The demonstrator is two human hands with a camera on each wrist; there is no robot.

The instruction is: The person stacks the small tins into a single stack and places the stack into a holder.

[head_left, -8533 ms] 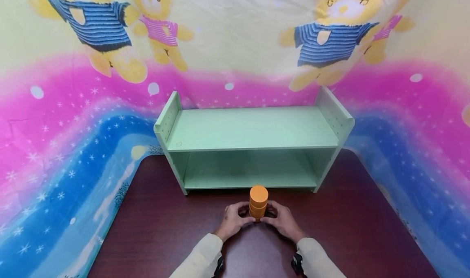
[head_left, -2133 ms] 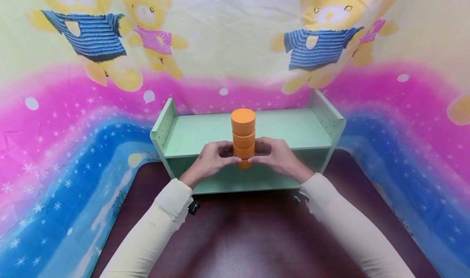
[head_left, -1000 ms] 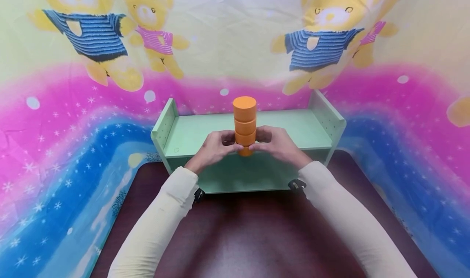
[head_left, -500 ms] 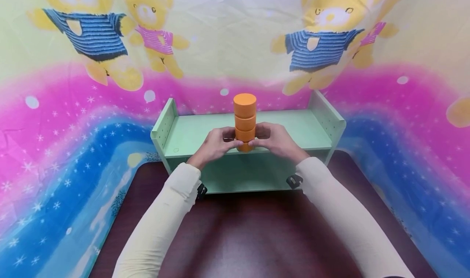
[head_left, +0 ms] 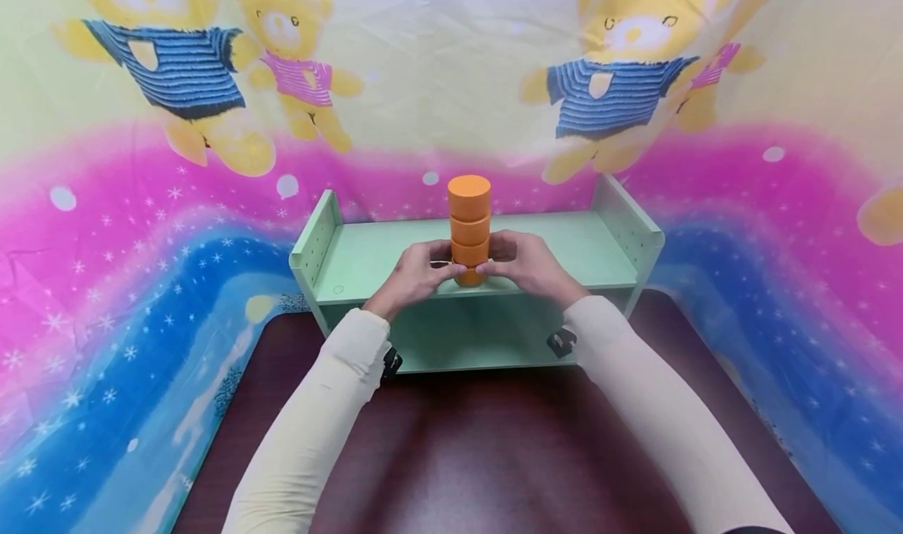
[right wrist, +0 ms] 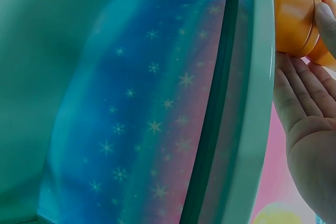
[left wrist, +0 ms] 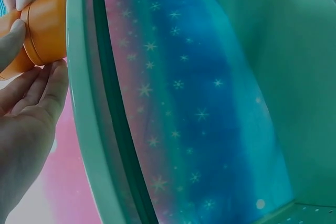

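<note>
A tall orange cylinder, ringed by grooves so that it looks like round pieces stacked up, stands upright at the front edge of the shelf's top board. My left hand holds its lower part from the left, thumb across the front. From the right, my right hand grips it the same way, and the two thumbs nearly meet. In the left wrist view the cylinder's base sits right at the green board's edge. The right wrist view shows the same orange base against that edge; the fingers' far ends are partly hidden.
The pale green two-level shelf has raised side panels and an open lower compartment. It stands on a dark red-brown table. A cloth backdrop printed with teddy bears hangs behind and along both sides.
Both hands have lifted the orange cylinder from low over the table, in front of the shelf, up to the top board. Over the last second it has moved slightly farther back.
</note>
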